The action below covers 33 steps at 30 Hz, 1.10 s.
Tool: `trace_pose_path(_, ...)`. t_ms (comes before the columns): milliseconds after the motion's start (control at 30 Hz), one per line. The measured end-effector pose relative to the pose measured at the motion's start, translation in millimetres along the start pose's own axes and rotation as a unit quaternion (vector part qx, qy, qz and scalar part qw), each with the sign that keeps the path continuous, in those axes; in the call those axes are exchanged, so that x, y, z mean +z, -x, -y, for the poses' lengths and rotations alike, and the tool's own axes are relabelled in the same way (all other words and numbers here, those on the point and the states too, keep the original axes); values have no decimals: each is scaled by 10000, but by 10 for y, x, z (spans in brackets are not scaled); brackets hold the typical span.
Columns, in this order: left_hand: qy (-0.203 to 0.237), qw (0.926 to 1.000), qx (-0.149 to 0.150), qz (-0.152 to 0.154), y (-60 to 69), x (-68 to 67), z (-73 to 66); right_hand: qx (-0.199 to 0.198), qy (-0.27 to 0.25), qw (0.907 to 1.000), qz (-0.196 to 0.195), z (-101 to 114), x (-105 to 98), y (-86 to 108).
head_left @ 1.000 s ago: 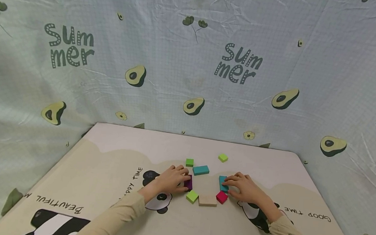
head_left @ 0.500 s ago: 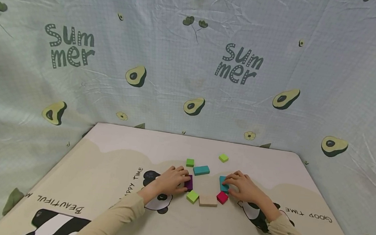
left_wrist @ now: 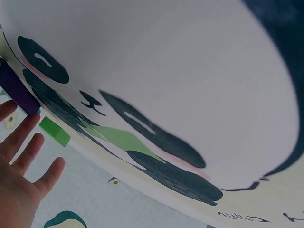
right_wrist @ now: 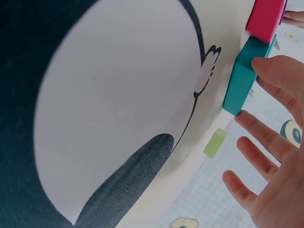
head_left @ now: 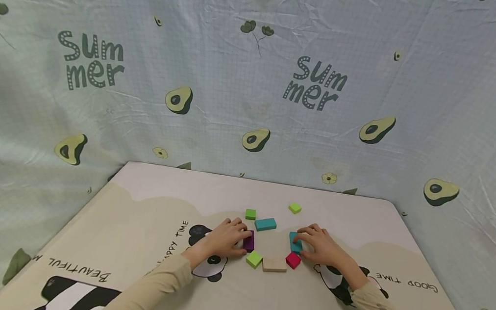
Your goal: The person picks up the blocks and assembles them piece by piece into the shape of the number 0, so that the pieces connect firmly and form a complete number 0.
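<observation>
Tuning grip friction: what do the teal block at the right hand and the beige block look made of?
Teal block: probably painted wood, satin; even opaque color, flat faces, crisp edges; plastic possible.
Beige block: likely bare wood, matte; pale tan color, no visible gloss; grain too small to tell.

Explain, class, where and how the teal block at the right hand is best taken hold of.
Probably by its two long sides, from above: the teal block is oblong, its length running roughly front to back, so its narrower width should suit a pinch. The red block sits close at the near end, making an end grip awkward.
</observation>
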<state>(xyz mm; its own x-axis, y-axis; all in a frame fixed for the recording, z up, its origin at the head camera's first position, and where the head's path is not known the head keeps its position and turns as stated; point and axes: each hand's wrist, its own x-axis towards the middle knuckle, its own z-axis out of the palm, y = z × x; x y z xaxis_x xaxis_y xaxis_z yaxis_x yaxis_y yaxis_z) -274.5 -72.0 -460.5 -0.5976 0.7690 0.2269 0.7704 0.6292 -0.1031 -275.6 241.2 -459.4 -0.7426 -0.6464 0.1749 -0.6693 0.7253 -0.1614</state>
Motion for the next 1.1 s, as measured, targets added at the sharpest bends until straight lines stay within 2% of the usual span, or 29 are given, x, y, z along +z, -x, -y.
trace_pose_path(133, -58, 9999, 23, -80, 1, 10, 2, 37, 4, 10000, 67, 11, -7, -10)
trace_pose_path(433, -61, 9999, 23, -115, -4, 16, -1, -214, 85, 9996, -172, 13, 5, -16)
trace_pose_path(567, 166, 9998, -54, -86, -4, 9, 4, -122, 102, 9998, -125, 23, 1, -9)
trace_pose_path(667, 428, 9989, -85, -151, 1, -2, 7, -62, 139, 9998, -152, 32, -8, 13)
trace_pose_path(800, 538, 9982, -57, -268, 10, -25, 6, 13, 267, 9994, -221, 42, -19, 45)
trace_pose_path(1100, 132, 9996, 83, -223, 33, -14, -15, 138, 462, 9977, -485, -9, -10, 22)
